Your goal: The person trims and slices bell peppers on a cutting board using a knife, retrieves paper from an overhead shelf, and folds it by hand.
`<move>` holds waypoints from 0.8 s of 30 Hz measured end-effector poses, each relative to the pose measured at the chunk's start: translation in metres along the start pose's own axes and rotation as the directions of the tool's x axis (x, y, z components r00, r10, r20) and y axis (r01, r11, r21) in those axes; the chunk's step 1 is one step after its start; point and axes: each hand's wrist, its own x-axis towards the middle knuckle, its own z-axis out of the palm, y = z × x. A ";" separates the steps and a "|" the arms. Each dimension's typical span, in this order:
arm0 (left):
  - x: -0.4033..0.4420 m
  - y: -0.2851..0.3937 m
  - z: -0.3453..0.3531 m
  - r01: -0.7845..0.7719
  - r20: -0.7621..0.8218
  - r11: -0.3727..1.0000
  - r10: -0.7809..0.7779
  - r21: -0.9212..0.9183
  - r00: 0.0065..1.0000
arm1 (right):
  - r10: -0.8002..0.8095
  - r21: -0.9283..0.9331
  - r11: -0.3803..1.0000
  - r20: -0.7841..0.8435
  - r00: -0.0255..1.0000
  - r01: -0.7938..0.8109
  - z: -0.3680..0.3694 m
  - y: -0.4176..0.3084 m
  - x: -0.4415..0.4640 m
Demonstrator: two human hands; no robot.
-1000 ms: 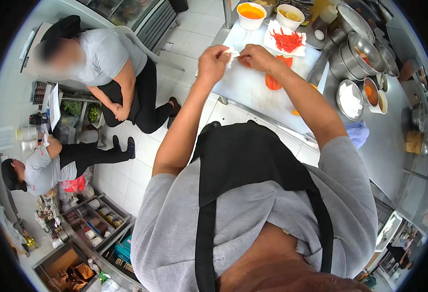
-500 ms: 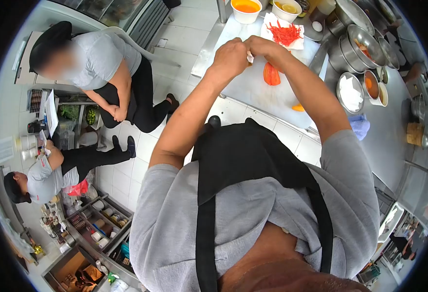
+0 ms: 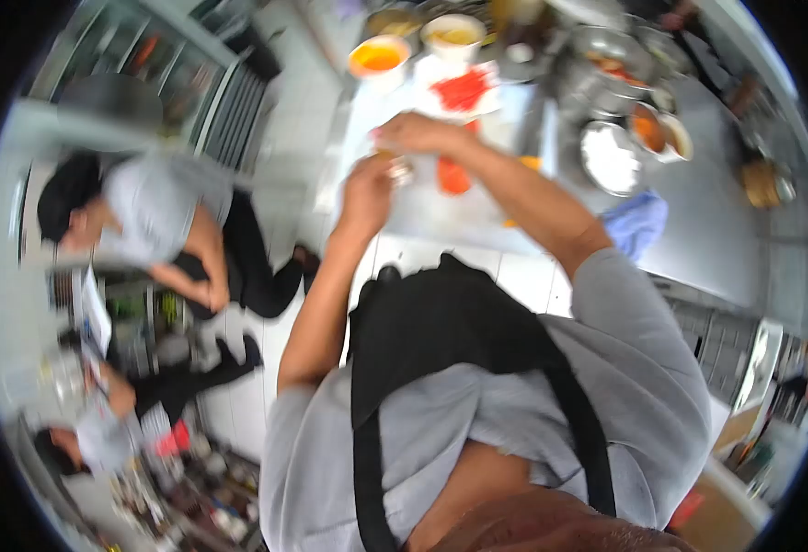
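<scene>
My left hand (image 3: 367, 195) is closed near the left edge of a white cutting board (image 3: 413, 210). Just above it, my right hand (image 3: 419, 134) bends over with its fingers curled down toward the left one. Between them shows a small pale and brownish piece (image 3: 396, 167), too blurred to name. A red pepper piece (image 3: 452, 175) lies on the board to the right of my hands. Behind it, thin red strips (image 3: 464, 90) are heaped on white paper (image 3: 429, 75). Small yellow-orange pieces (image 3: 530, 164) are partly hidden by my right forearm.
Behind the board stand a tub of orange liquid (image 3: 379, 60) and another white tub (image 3: 454, 39). Metal bowls (image 3: 613, 57), a white-filled bowl (image 3: 612, 158) and a blue cloth (image 3: 636, 225) occupy the steel counter. Two people (image 3: 169, 198) sit at left.
The view has swung, so the board and counter appear further left and the people lower. My hands have shifted, the right now above the left. The picture is more blurred.
</scene>
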 end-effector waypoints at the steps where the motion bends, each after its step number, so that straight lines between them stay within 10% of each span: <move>1: 0.004 0.011 -0.011 0.096 -0.076 0.968 -0.116 -0.230 0.990 | -0.064 0.033 0.997 -0.227 0.972 0.073 0.010 -0.001 -0.011; 3: 0.024 0.064 -0.032 0.419 0.072 0.859 -0.417 -0.294 0.906 | 0.331 0.726 0.673 -0.128 0.935 -0.140 -0.008 -0.095 -0.084; 5: 0.028 0.096 -0.011 0.287 0.109 0.899 -0.266 -0.332 0.958 | 0.187 0.961 0.274 -0.025 0.982 -0.028 0.004 -0.089 -0.118; 7: 0.029 0.118 -0.002 0.026 0.003 0.975 -0.026 -0.219 1.000 | 0.244 0.871 0.467 -0.294 0.924 0.154 -0.012 -0.090 -0.152; 11: 0.007 0.140 -0.022 0.063 0.015 0.990 -0.062 -0.123 0.998 | 0.191 0.463 0.825 -0.767 0.612 0.323 -0.126 -0.063 -0.213; 13: -0.018 0.131 -0.035 0.155 0.050 0.978 -0.149 -0.138 0.988 | 0.107 0.023 0.976 -0.917 0.385 -0.215 -0.186 -0.049 -0.231; 16: -0.075 0.115 -0.052 0.231 -0.007 0.968 -0.233 -0.094 0.972 | 0.080 -0.041 0.932 -0.945 0.317 -0.359 -0.207 -0.048 -0.253; 19: -0.142 0.103 -0.071 0.415 -0.035 0.896 -0.425 -0.156 0.905 | 0.282 0.204 0.958 -0.799 0.532 -0.201 -0.160 -0.103 -0.265; 21: -0.189 0.102 -0.091 0.579 -0.061 0.781 -0.606 -0.235 0.793 | 0.020 0.179 0.977 -0.624 0.781 0.118 -0.072 -0.127 -0.245; 24: -0.245 0.130 -0.133 0.418 -0.260 0.895 -0.445 -0.153 0.857 | 0.019 0.684 0.720 0.150 0.988 -0.118 0.110 -0.174 -0.190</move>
